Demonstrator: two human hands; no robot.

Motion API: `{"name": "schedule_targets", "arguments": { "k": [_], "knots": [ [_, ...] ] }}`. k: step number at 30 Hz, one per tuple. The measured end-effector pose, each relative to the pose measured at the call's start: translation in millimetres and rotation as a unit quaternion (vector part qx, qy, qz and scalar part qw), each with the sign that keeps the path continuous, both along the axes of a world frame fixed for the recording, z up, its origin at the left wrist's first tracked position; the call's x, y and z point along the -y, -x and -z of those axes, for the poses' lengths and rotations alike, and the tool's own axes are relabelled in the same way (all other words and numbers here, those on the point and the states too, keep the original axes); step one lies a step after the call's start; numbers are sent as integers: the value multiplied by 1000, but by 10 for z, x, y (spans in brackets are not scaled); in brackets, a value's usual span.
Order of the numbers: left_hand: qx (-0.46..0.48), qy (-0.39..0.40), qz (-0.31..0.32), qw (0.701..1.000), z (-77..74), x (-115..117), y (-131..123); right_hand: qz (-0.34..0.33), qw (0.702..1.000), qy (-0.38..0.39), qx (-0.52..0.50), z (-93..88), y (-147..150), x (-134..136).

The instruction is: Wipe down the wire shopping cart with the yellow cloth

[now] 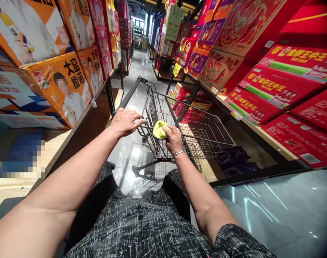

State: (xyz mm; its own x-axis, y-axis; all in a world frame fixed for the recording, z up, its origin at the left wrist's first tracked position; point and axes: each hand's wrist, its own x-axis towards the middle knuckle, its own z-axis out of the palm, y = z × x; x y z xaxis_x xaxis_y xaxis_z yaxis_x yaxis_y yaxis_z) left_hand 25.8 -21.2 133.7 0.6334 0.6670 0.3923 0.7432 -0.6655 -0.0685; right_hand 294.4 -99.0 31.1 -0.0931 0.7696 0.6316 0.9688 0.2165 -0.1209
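Observation:
My left hand (126,122) is closed over the near end of the black handle (131,91) of a shopping cart; the fingers point right, and their undersides are hidden. A bunched yellow-green cloth (159,129) is in my right hand (174,139), pinched between thumb and fingers. That hand is at the near rim of the wire cart basket (201,134), and the cloth is against or just above the wire; I cannot tell which. The cart (152,104) stands at an angle in front of my legs, its basket extending to the right.
Orange drink cartons (64,86) are stacked on the left shelf. Red boxes (271,84) fill the right shelf, whose wooden edge (271,143) is close to the basket. Purple packs (233,161) lie low beneath it. A tiled aisle (142,64) runs ahead between the shelves.

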Motion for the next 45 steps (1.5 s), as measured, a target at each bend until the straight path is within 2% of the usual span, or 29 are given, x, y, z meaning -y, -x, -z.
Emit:
{"name": "schedule_targets", "arguments": {
  "k": [3,7,9,12,15,17,22,25,27,30,35,38,40,42,45],
  "knots": [
    [1,0,-11,1000,-35,-59,47,78,997,7,4,120,-590,212],
    [7,16,-26,1000,-71,-98,99,233,972,12,-33,265,-1205,447],
    [14,20,-31,999,-69,-92,118,289,954,-8,-73,323,-1309,465],
    [31,21,-42,998,-42,-58,141,306,944,-42,-118,369,-1199,376],
    [58,22,-53,997,-6,-19,182,278,950,-47,-134,338,-889,264],
    [86,28,-54,994,11,10,228,233,963,-25,-129,262,-632,223],
    [122,41,-72,989,14,141,393,29,995,11,-95,-23,77,174],
    [115,50,-96,987,4,227,514,-80,996,-10,-49,-51,487,103],
    [111,55,-109,986,-1,262,608,-130,991,-10,-4,84,710,56],
    [105,57,-125,985,0,285,763,-168,984,34,51,516,903,64],
    [54,1,-164,985,18,344,994,-144,984,85,67,1414,821,346],
    [32,-24,-183,982,11,409,1095,-100,991,77,36,1761,675,511],
    [30,-24,-192,981,1,450,1151,-72,995,72,17,1869,608,546],
    [28,-24,-207,978,-5,484,1195,-64,995,70,8,1885,591,519],
    [45,-23,-230,972,-1,531,1223,-74,995,72,2,1735,646,427]
  ]
}}
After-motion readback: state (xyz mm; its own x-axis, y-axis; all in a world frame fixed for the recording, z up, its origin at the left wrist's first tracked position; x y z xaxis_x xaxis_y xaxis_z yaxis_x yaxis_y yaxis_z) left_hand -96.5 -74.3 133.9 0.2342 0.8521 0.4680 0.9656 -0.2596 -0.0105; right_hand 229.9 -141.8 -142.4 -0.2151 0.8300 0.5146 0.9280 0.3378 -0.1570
